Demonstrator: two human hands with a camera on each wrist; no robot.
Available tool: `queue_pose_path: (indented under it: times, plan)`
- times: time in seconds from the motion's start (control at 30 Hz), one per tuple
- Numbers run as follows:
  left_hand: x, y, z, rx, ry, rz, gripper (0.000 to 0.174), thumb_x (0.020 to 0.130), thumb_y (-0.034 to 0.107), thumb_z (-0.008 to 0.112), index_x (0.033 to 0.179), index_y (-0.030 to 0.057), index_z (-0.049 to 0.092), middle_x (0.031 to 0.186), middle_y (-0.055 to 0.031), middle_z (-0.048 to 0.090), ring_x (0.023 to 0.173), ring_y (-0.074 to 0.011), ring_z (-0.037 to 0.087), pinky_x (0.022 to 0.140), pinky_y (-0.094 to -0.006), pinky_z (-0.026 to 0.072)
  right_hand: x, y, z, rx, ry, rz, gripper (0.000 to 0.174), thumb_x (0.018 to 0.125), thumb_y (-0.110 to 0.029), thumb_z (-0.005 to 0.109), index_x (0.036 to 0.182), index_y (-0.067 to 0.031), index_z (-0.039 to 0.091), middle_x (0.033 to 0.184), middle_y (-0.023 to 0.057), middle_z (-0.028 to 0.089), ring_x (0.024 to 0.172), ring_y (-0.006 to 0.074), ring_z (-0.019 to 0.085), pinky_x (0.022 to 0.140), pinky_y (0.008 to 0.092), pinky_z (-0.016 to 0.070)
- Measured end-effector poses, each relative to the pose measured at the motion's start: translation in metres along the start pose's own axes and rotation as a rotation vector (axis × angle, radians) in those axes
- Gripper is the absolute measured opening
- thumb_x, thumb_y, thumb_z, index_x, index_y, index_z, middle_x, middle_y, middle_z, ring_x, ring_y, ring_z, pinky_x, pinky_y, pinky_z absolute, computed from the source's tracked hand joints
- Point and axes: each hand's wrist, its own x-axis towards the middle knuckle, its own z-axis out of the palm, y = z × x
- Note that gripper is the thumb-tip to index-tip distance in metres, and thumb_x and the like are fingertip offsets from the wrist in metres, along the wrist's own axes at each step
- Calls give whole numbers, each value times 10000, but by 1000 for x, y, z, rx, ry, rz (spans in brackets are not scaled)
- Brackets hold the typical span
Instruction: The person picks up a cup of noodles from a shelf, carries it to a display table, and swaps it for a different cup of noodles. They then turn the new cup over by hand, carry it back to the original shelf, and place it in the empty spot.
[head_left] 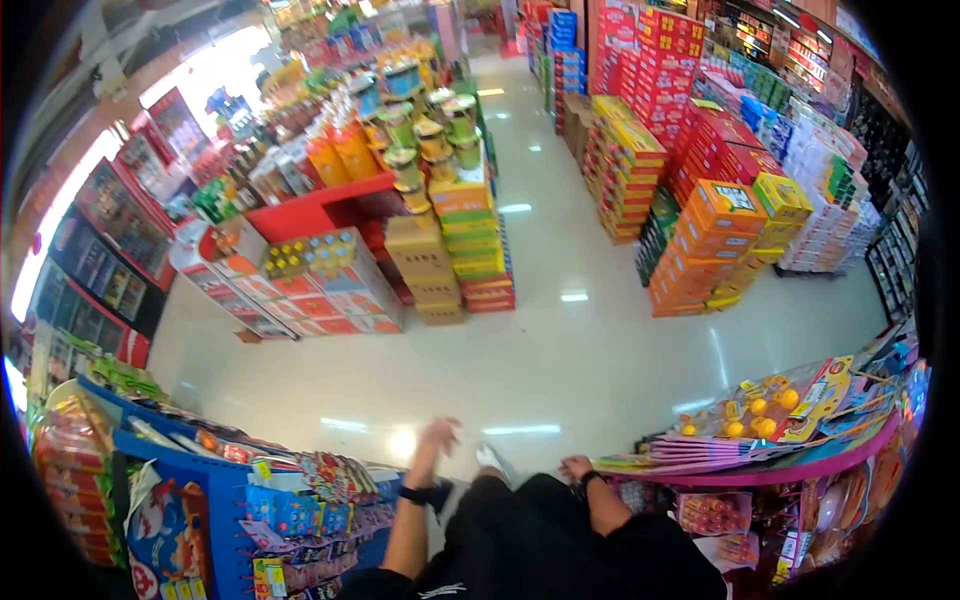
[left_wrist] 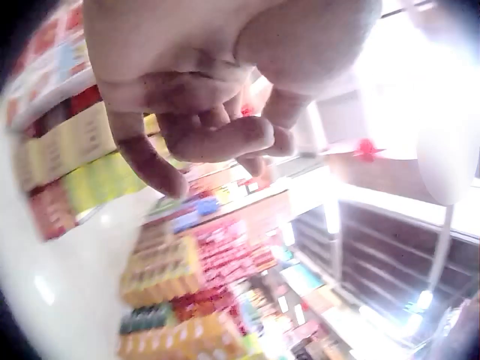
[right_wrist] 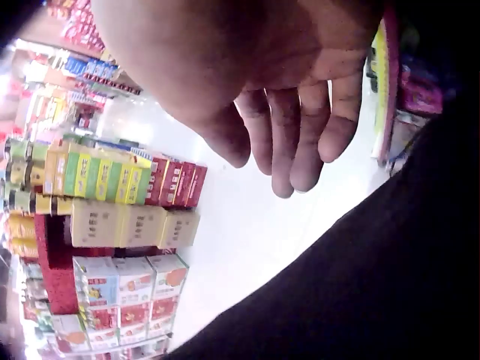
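My left hand [head_left: 436,437] is held out in front of the body over the pale floor, a dark band on its wrist. In the left wrist view its fingers [left_wrist: 225,142] hang loosely bent with nothing in them. Lower and close to the right thigh, my right hand [head_left: 576,467] hangs beside the pink-edged display shelf [head_left: 800,468]. The right wrist view shows its fingers [right_wrist: 285,142] relaxed and nearly straight, holding nothing. Nearest the left hand is a blue rack [head_left: 225,480] hung with small snack packets [head_left: 300,510].
Across the shiny floor [head_left: 560,350] stand stacked drink cartons [head_left: 320,290], brown boxes [head_left: 425,265] and green-yellow cartons [head_left: 472,235]. An aisle runs away from me between these and the orange boxes [head_left: 705,245] on the right. Toys with yellow balls [head_left: 765,410] lie on the pink-edged shelf.
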Motion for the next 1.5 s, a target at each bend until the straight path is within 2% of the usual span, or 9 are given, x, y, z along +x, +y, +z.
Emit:
queue_pose_path:
  times: [0.07,0.1,0.13,0.27,0.4,0.73,1.13,1.27,1.5]
  plan:
    - [28,110,-8,152,163,174,336,1072,301,467,907,59,633,870,-46,632,699,-98,512,624,-278,427,16,-21,2,-169,-5,-3,241,951,-238,644,993,-8,704,853,116,746,605,185,655,474,309,480]
    - [27,133,-34,339,372,317,212,1037,264,569,987,65,624,838,-16,599,647,-106,498,572,-268,405,37,-30,-3,-335,-162,121,296,939,-298,650,990,-12,702,852,115,747,605,184,660,475,324,485]
    - [29,176,-42,368,362,545,209,1034,260,568,982,65,622,835,-17,598,647,-107,498,573,-269,406,47,-41,3,-420,-146,74,333,931,-339,645,989,-16,700,863,97,749,631,181,680,522,333,518]
    - [34,328,-42,490,-149,1482,195,1024,243,565,963,65,615,825,-20,595,643,-112,497,575,-272,406,53,-127,27,-493,-35,-45,300,921,-319,653,1041,-48,702,901,64,758,708,169,711,638,327,560]
    - [82,399,-22,527,-570,1839,182,1014,227,562,945,65,608,815,-23,593,640,-116,496,577,-276,407,61,-208,45,-396,19,-13,312,942,-316,654,1084,-41,690,953,78,758,763,174,713,677,335,564]
    - [205,428,-74,526,-684,1871,155,990,186,555,898,65,590,789,-30,586,632,-126,495,581,-286,409,155,-317,100,-459,15,-163,227,955,-228,641,1034,-23,698,914,99,746,729,183,699,636,337,551]
    - [343,438,-98,559,-724,1798,140,960,137,547,842,66,569,758,-39,578,623,-139,494,587,-298,411,233,-433,151,-201,1,-289,169,925,-120,639,1042,-14,702,891,80,734,727,158,670,702,297,545]
    - [401,447,-93,553,-725,1771,139,950,121,544,823,66,562,748,-42,575,620,-143,493,589,-301,412,289,-490,165,-362,86,-571,179,944,-171,648,960,0,695,877,104,735,778,177,686,735,305,544]
    - [498,448,-95,512,-548,1584,145,933,92,539,791,66,549,729,-47,570,614,-151,492,593,-308,413,304,-692,187,-150,-112,-732,211,956,-118,641,1145,-27,660,884,51,705,772,122,638,719,284,515]
